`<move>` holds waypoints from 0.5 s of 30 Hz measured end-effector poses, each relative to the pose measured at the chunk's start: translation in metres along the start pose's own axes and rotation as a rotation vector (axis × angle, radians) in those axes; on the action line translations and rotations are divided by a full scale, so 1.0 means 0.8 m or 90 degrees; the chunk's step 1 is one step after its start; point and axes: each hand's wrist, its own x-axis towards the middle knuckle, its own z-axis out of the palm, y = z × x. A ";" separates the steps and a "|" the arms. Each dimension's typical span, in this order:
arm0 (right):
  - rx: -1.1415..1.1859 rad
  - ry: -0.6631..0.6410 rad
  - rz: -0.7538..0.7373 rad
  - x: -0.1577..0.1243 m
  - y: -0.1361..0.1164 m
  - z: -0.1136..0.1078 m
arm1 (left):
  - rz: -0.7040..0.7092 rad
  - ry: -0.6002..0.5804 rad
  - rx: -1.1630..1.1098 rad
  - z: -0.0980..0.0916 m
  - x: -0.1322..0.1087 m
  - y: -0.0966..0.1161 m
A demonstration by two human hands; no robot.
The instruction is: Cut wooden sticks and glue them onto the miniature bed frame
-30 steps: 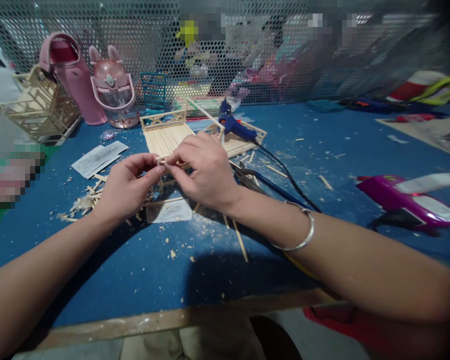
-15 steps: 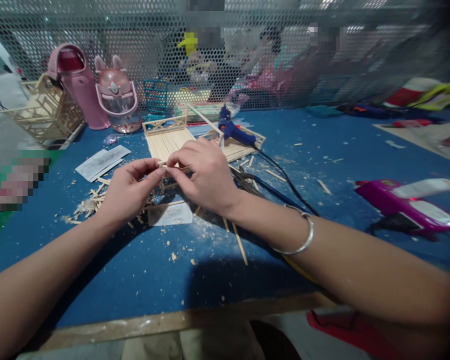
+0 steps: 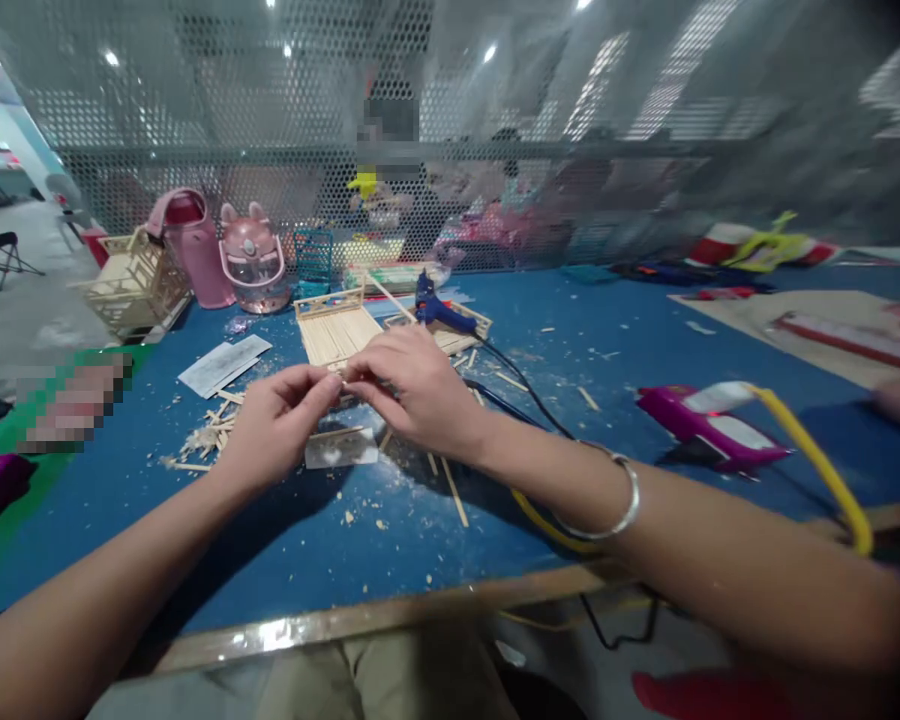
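At 6 o'clock runs the front edge point(image 3: 375, 605) of the blue table, dusted with chips; a long loose stick point(image 3: 454, 490) lies at 5 o'clock from the hands, and a paper slip point(image 3: 341, 448) at 6, just on their near side. The left hand point(image 3: 274, 425) and right hand point(image 3: 420, 395) meet near the middle, thumbs and forefingers closed in a pinch on what looks like a short wooden piece point(image 3: 343, 379), mostly covered by the fingertips. Such a piece should be almost weightless, stiff and dry, not slippery, though thin enough to snap if bent; a light fingertip hold near each end, clear of any fresh glue, would suit it. At 8 o'clock sits a heap of cut sticks point(image 3: 221, 425). Beyond the fingers, toward 12, is a railed wooden platform point(image 3: 337, 335), its floor of sticks laid side by side. I judge it light and rigid across the floor but fragile at its thin rails, so it is best taken by the floor's edges. A blue glue gun point(image 3: 450, 315) rests at 1 o'clock; farther off, at 11, stands a clear pink-topped bottle point(image 3: 251, 265), with the perforated screen point(image 3: 270, 120) behind.
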 end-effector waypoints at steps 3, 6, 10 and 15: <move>0.006 0.034 0.039 -0.016 -0.013 -0.010 | 0.016 -0.068 -0.020 0.007 -0.001 0.010; 0.004 0.080 0.079 -0.033 -0.022 -0.020 | 0.019 -0.117 -0.024 0.019 0.001 0.019; -0.008 0.061 0.177 -0.062 -0.024 -0.047 | -0.032 -0.144 -0.083 0.037 0.005 0.020; -0.230 -0.191 0.520 -0.121 0.002 -0.090 | -0.094 -0.076 -0.200 0.043 0.001 -0.003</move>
